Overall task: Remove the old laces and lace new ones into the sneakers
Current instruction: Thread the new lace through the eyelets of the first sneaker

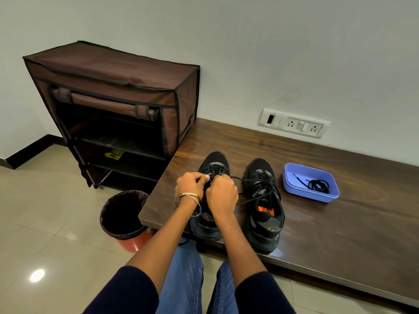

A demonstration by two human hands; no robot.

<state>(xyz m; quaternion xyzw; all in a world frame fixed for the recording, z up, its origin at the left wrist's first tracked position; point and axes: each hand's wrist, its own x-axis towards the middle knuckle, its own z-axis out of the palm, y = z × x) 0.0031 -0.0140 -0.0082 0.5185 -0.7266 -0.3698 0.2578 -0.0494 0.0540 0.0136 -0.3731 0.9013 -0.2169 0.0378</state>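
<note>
Both sneakers stood side by side on the wooden bench (317, 234), toes toward the wall. The left hand (189, 184) and the right hand (223, 192) were curled tight over the left sneaker (214, 163), pinching its black lace (235, 177) near the top eyelets. The right sneaker (264, 200) was laced, with loose ends. A coil of new laces (317, 185) lay in the blue tray (292, 175), just beside it.

The risk, I think: the loose lace crossed toward the right sneaker, so a strong pull could drag it or make a knot.
</note>
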